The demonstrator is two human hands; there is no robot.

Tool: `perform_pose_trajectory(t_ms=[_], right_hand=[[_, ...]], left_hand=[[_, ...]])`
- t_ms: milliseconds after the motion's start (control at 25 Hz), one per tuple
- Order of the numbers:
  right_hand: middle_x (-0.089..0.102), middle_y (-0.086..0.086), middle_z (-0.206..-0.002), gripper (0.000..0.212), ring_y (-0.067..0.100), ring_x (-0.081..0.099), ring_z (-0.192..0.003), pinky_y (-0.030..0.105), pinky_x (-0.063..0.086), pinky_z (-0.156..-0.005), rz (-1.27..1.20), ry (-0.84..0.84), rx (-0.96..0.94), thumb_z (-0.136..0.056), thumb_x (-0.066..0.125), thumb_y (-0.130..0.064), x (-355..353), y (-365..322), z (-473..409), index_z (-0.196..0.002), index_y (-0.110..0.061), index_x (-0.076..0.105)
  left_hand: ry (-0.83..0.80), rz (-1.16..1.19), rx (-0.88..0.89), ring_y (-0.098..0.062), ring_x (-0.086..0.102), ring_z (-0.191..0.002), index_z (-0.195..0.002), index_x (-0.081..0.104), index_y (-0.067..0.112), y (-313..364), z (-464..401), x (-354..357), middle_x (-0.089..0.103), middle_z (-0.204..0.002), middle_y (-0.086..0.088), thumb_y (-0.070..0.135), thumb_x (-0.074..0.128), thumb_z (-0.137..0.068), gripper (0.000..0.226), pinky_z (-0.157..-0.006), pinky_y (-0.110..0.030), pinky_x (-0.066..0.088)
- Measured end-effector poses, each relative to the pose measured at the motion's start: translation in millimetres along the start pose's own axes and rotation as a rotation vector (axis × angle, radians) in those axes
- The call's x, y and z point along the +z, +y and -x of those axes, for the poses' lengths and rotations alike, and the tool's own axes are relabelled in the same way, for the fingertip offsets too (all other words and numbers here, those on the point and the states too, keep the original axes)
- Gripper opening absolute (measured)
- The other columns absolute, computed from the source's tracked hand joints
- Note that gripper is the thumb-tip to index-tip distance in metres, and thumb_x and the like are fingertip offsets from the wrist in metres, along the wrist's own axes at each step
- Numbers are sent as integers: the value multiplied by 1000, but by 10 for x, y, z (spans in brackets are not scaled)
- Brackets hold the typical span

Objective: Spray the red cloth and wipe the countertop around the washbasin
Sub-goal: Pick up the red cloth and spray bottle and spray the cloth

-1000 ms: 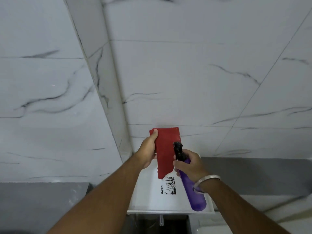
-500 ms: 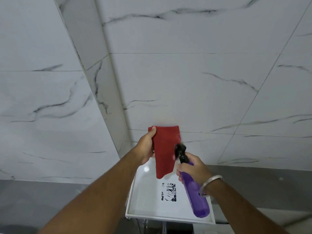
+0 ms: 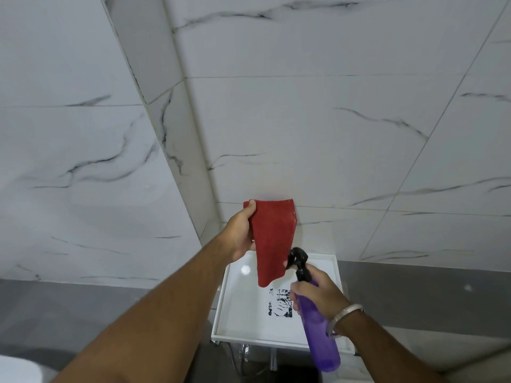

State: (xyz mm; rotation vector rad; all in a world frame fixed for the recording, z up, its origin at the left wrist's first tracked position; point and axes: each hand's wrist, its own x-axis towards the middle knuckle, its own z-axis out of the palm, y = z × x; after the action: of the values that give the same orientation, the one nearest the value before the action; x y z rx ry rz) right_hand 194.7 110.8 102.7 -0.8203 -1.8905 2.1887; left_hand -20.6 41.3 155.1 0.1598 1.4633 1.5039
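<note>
Hands grip: left [image 3: 240,233] pinches nubby red cloth [image 3: 272,239] (hanging limp), right [image 3: 318,295] clasps translucent purple spray bottle [image 3: 320,335].

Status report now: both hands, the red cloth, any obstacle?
Left hand holds red cloth up, hanging. Right hand grips purple spray bottle, nozzle at cloth. Nothing between them. White basin below.

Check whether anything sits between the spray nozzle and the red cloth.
Nothing visible does. The black nozzle of the purple spray bottle, held in the right hand, sits right beside the lower edge of the red cloth hanging from the left hand.
</note>
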Motion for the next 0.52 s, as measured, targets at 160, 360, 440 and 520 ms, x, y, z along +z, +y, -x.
perform_pose_trajectory(t_ms=[160, 360, 440, 520], right_hand=[[62, 18, -72, 12, 31, 58, -62, 42, 53, -63, -61, 20, -123, -89, 64, -13, 45, -389, -145, -100, -7, 64], [65, 14, -70, 9, 26, 62, -60, 38, 54, -61, 66, -40, -99, -87, 66, -14, -35, -381, -164, -92, -8, 64], [65, 12, -72, 11, 24, 63, -62, 39, 55, -61, 116, -38, -59, -85, 68, -14, -37, -119, -86, -93, -8, 64], [68, 5, -82, 26, 21, 66, -72, 38, 56, -68, 193, 5, -53, -82, 72, -25, -72, 135, -11, -105, -17, 64]], left_hand=[[-8, -15, -10, -21, 69, -106, -122, 67, 20, -43, 40, -3, 76, -114, -3, 60, 32, -102, 57, -86, -41, 55], [-2, 1, 16, -23, 69, -107, -124, 66, 20, -17, 87, -25, 75, -116, -4, 60, 32, -102, 57, -88, -45, 56], [16, 17, 33, -23, 69, -106, -124, 66, 20, -12, 101, -31, 75, -117, -4, 58, 33, -103, 55, -93, -47, 55], [37, 6, 38, -23, 69, -105, -124, 66, 20, -27, 127, -40, 74, -117, -4, 58, 34, -102, 55, -90, -45, 55]])
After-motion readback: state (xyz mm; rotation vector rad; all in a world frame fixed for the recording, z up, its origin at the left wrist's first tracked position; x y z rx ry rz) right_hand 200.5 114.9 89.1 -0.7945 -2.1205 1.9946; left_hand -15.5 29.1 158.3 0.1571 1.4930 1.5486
